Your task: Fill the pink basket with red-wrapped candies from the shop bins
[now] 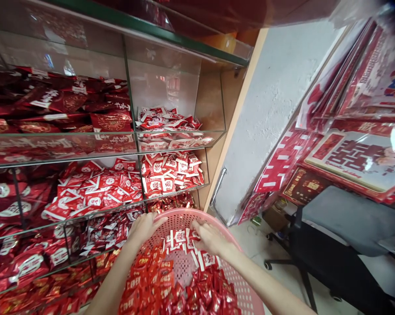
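Observation:
A round pink plastic basket (246,284) with a perforated wall stands below the shelves. My left hand (145,228) is closed over its rim at the far left side, thumb inside. Over the far right of the basket, my right hand (207,237) has its fingers curled down at small red-and-white packets (180,236); the fingertips are partly hidden. Orange-red wrapped sweets (143,273) fill the left of the basket. Dark red shiny sweets (210,288) lie at the near right. Bare perforated floor shows between the groups.
Glass-edged shelf compartments hold red-and-white packets (171,168), red packets (95,192) and larger dark red bags (49,98). A pale wall (263,96) stands right of the shelves. Beyond it are a black-and-grey office chair (331,240) and red printed goods in plastic (354,153).

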Demonstrator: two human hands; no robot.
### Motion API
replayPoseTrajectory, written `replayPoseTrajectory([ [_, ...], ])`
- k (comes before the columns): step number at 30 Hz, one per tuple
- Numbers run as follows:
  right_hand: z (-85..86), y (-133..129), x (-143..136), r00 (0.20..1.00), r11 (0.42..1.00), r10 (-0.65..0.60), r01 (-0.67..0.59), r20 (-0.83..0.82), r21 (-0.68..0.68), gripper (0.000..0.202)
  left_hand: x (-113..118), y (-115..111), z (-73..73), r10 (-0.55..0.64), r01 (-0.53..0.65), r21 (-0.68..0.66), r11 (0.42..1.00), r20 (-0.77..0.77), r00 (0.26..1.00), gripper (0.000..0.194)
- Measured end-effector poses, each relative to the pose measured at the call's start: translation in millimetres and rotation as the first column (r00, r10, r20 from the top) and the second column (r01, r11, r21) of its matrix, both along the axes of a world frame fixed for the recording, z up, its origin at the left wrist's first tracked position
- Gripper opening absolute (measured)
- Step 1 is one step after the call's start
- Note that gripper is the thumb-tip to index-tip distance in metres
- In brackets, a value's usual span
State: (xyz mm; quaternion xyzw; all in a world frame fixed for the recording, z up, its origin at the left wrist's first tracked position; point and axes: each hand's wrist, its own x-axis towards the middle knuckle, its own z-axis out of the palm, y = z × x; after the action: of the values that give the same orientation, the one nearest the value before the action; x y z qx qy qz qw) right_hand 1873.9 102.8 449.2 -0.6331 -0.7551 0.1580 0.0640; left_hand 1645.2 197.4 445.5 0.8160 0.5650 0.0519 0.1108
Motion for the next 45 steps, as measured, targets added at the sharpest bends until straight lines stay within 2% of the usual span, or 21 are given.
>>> replayPoseTrajectory([
  [3, -16.6, -2, -5, 0.977, 0.992, 0.062, -0.082, 0.202, 0.092, 0.027, 0, 0, -0.4, -0.001, 0.001, 0.004, 1.0, -0.001, 1.0, 0.062],
  [6, -24.3, 0, -7, 0.958, 0.985, 0.061, -0.104, 0.281, 0.139, 0.025, 0, 0, 0.4, 0.017, -0.017, -0.009, 1.0, 0.001, 1.0, 0.062],
  [11, -28.3, -5, -14, 0.967, 0.978, 0.078, -0.12, 0.241, 0.168, 0.02, 0, 0, 0.7, 0.015, -0.015, -0.012, 1.0, -0.003, 1.0, 0.062],
  [15, -36.7, -16, -29, 0.967, 0.968, 0.197, -0.218, 0.164, 0.123, 0.025, 0, 0, -1.7, -0.003, 0.003, 0.009, 1.0, -0.006, 1.0, 0.063],
  [18, -49.8, -21, -41, 0.945, 0.958, 0.249, -0.273, 0.21, 0.093, 0.028, -1, 1, -3.1, 0.003, -0.003, 0.006, 1.0, -0.006, 1.0, 0.064],
  [25, -84.2, -23, -53, 0.898, 0.943, 0.24, -0.306, 0.368, 0.134, 0.019, -1, 2, -4.9, 0.01, -0.01, -0.002, 1.0, -0.003, 1.0, 0.065],
  [34, -94.1, -18, -61, 0.902, 0.942, 0.193, -0.281, 0.386, 0.185, 0.018, 1, 0, -0.4, 0.005, -0.004, 0.007, 1.0, -0.016, 1.0, 0.063],
  [38, -86.5, -18, -61, 0.922, 0.955, 0.19, -0.253, 0.337, 0.154, 0.023, 1, -1, 1.8, 0.004, -0.003, 0.01, 1.0, -0.022, 1.0, 0.062],
  [41, -59.7, -27, -54, 0.963, 0.973, 0.14, -0.177, 0.231, 0.145, 0.027, 1, -1, 2.2, 0.0, 0.0, 0.004, 1.0, -0.016, 1.0, 0.062],
  [43, -36.1, -38, -40, 0.993, 0.975, 0.038, -0.061, 0.11, 0.214, 0.024, 1, 0, 1.9, 0.005, -0.005, -0.006, 1.0, -0.011, 1.0, 0.062],
  [45, -16.5, -51, -14, 0.992, 0.935, -0.128, 0.127, -0.017, 0.332, 0.02, 1, 1, 1.1, 0.01, -0.011, -0.02, 1.0, -0.011, 1.0, 0.062],
])
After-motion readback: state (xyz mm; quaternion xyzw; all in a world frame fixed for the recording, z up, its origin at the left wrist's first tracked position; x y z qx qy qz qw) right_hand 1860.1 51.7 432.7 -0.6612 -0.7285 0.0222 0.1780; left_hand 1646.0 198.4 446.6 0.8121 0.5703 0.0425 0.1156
